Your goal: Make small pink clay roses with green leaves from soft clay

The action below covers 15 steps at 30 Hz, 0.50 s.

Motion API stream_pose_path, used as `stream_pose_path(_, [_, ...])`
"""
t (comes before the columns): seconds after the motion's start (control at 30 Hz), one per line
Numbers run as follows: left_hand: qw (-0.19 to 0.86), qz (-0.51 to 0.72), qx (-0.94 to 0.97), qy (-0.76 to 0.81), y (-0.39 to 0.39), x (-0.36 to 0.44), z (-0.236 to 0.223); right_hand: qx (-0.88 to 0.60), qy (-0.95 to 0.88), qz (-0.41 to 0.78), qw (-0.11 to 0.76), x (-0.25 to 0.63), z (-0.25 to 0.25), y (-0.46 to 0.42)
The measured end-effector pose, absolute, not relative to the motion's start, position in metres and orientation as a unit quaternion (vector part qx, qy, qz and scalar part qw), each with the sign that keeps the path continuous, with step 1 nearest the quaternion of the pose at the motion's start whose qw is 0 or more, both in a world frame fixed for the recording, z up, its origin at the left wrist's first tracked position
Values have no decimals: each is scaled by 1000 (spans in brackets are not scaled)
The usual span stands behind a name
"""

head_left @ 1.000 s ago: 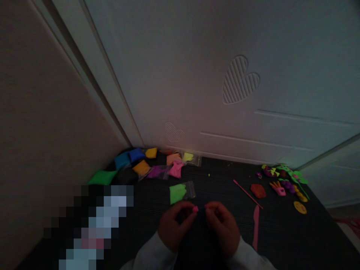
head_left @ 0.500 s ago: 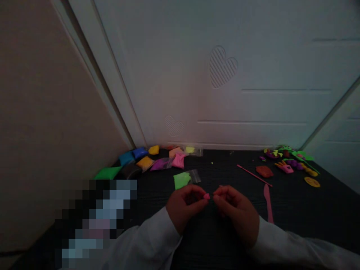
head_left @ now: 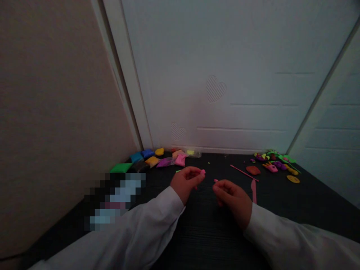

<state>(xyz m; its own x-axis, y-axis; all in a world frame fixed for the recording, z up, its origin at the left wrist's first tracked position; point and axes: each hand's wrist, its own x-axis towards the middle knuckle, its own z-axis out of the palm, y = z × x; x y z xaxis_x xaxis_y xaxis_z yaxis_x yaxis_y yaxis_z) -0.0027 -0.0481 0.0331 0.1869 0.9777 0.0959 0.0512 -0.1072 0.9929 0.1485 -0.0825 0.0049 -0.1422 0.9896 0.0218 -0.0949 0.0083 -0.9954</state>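
Observation:
My left hand [head_left: 186,183] pinches a small pink lump of modelling clay [head_left: 203,172] between thumb and fingertips, above the dark table. A short way to its right, my right hand [head_left: 234,199] is closed in a pinch as well. A smaller pink bit of clay [head_left: 215,180] shows at the tips of its fingers; most of it is hidden. The two hands are apart. Behind my left hand, a light green clay packet [head_left: 178,171] is almost wholly covered. To the right of my right hand lies a pink plastic knife [head_left: 254,190], partly behind the sleeve.
Clay packets in several colours, among them a pink one [head_left: 180,159] and a green one [head_left: 121,167], line the table's back left. A thin pink stick [head_left: 244,173], a red clay piece [head_left: 253,170] and shaped clay figures [head_left: 270,167] lie right. A white panel [head_left: 174,75] rises behind.
My left hand has lifted and moved forward with the pink clay, away from my right hand, and now covers most of the light green packet. The camera view has shifted too.

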Motion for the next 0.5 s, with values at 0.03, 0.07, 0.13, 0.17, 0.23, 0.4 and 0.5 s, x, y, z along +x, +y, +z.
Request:
stream_pose_path(0.03, [505,469,584,429,-49,4,41,-434,-513,554,491,151,4,-84])
stream_pose_path(0.07, [510,479,584,411,-49,12,48,-435,-512,554,492,152,4,-84])
stream_pose_path(0.13, [514,502,586,374,-45,29,58,-440,-513,547,494,155,2,-84])
stream_pose_path(0.17, [513,508,593,357,-42,37,62,-443,-514,545,493,156,1,-85])
stream_pose_path(0.23, [504,507,612,338,-32,46,65,-448,-514,545,488,157,0,-86])
stream_pose_path(0.4, [432,470,681,360,-19,32,63,-445,-530,574,438,157,2,-91])
stream_pose_path(0.5, [443,405,696,393,-31,10,55,-448,-526,587,422,157,0,-90])
